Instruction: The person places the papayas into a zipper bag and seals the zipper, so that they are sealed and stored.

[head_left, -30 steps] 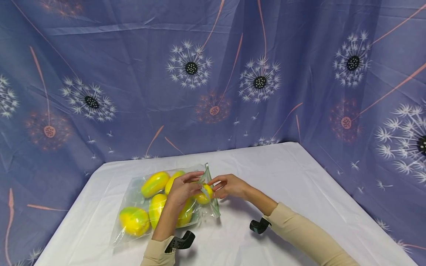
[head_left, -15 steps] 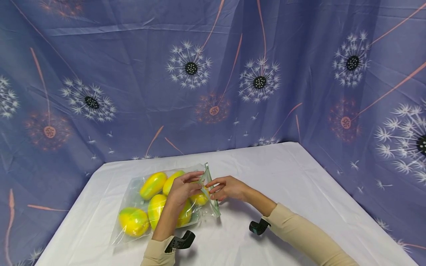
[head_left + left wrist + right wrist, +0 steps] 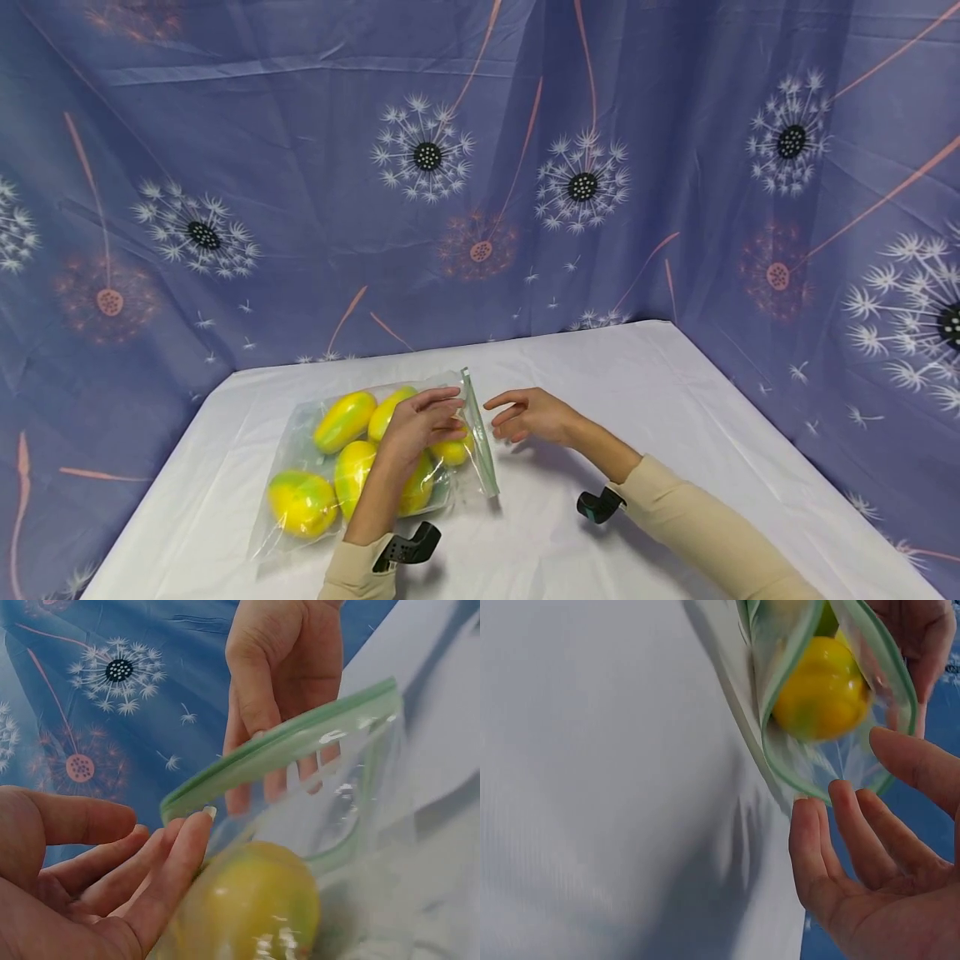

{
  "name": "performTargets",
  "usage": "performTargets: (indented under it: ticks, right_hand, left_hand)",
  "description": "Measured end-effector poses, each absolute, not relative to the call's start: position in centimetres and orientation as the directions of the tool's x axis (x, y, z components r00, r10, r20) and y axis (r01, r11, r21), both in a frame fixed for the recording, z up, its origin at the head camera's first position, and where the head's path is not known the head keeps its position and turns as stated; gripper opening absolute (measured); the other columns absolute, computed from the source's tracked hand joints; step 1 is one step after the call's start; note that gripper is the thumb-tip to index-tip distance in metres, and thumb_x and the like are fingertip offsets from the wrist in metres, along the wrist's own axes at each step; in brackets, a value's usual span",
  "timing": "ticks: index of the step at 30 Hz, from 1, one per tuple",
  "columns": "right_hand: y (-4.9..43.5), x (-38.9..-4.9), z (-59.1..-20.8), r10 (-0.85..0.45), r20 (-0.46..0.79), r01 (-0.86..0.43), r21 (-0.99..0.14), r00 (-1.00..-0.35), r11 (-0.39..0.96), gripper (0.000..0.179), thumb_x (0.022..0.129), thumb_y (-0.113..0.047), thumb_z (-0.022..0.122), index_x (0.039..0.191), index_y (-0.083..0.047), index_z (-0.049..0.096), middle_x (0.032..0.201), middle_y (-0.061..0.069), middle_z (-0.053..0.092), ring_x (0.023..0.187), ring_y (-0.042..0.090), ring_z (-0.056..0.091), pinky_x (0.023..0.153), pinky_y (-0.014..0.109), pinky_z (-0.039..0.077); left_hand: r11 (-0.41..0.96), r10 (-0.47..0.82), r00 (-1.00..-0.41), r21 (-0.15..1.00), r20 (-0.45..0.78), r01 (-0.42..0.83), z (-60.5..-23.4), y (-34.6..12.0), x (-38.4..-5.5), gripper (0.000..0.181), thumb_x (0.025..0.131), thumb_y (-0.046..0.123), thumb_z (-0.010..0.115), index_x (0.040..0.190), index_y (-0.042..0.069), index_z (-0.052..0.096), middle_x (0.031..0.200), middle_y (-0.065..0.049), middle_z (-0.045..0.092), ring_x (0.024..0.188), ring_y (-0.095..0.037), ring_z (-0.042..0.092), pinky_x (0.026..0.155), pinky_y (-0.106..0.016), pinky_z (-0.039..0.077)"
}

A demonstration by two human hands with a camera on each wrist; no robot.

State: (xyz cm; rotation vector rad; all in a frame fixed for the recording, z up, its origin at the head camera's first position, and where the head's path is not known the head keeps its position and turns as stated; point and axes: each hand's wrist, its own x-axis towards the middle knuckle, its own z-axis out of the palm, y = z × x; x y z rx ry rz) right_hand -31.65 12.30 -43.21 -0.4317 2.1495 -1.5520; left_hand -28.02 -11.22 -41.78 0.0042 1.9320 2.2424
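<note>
Left hand (image 3: 420,421) rested relaxed on a clear green-sealed plastic bag (image 3: 480,433) of yellow-green toy fruit (image 3: 345,420); right hand (image 3: 534,414) hovered beside it, fingers loose, empty

- The head view looks forward and down from above the person's arms, taking in the whole worktop (image 3: 675,400) and the backdrop curtain (image 3: 300,167) behind it.
- The left wrist view sits very near the left hand (image 3: 82,892), facing outward to the bag mouth (image 3: 277,746) and the right hand (image 3: 281,682).
- The right wrist view looks past the right hand's fingers (image 3: 855,847) at that mouth, close up.
- All three share the bag mouth.
</note>
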Motion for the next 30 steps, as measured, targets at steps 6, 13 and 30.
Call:
performTargets:
  ticks: [6, 13, 30]
  right_hand:
    - [13.5, -31.9, -42.8, -0.475, -0.17, 0.02, -0.952, -0.863, 0.306, 0.058, 0.086, -0.012, 0.075, 0.14, -0.001, 0.058, 0.125, 0.028, 0.067, 0.099, 0.023, 0.073, 0.089, 0.044, 0.061]
    - [14.3, -32.0, -42.7, -0.452, -0.17, 0.025, -0.951, -0.875, 0.309, 0.058, 0.086, -0.013, 0.076, 0.14, -0.002, 0.059, 0.125, 0.026, 0.068, 0.102, 0.023, 0.073, 0.089, 0.044, 0.06]
    - [14.9, -32.1, -42.6, -0.45, -0.147, 0.008, -0.955, -0.881, 0.297, 0.054, 0.088, -0.011, 0.074, 0.139, -0.002, 0.06, 0.117, 0.023, 0.072, 0.111, 0.039, 0.069, 0.088, 0.047, 0.061]
  left_hand:
    - [-0.117, 0.14, -0.984, 0.985, -0.107, -0.124, -40.5, -10.9, -28.1, 0.032, 0.099, 0.01, 0.062, 0.13, 0.001, 0.065, 0.123, -0.027, 0.065, 0.086, -0.027, 0.074, 0.08, -0.041, 0.063]
    - [-0.078, 0.204, -0.973, 0.989, -0.11, -0.128, -40.1, -9.9, -28.5, 0.033, 0.099, 0.008, 0.061, 0.131, 0.001, 0.064, 0.115, -0.026, 0.065, 0.095, -0.038, 0.073, 0.086, -0.046, 0.062]
    - [-0.029, 0.277, -0.946, 0.982, -0.17, -0.185, -40.3, -9.6, -30.1, 0.036, 0.101, 0.005, 0.054, 0.136, 0.002, 0.059, 0.117, -0.023, 0.066, 0.107, -0.04, 0.07, 0.091, -0.047, 0.06]
